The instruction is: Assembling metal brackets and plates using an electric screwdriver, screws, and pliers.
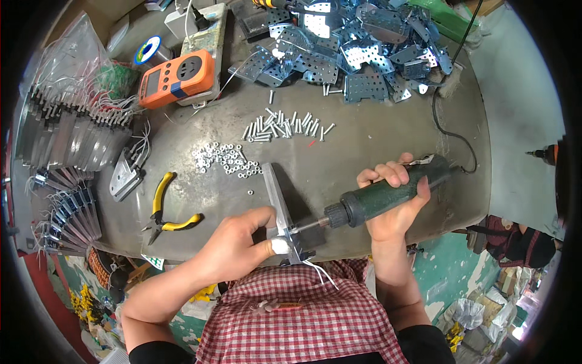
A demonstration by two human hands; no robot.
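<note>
From my remote seat I had the left hand (239, 239) gripping a grey bar (277, 197) just below frame centre; right hand (391, 212) wrapped round a green power screwdriver (382, 197), right of centre, tip at the bar's lower end. Pliers (159, 203) lay centre-left, screws (282, 126) upper centre.

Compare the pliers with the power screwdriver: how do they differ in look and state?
The pliers have yellow-and-black handles; the screwdriver has a dark green body.
The pliers are forked; the screwdriver is a thick cylinder.
The pliers lie on the table; the screwdriver is held in the right hand.
Both are tools.
</note>
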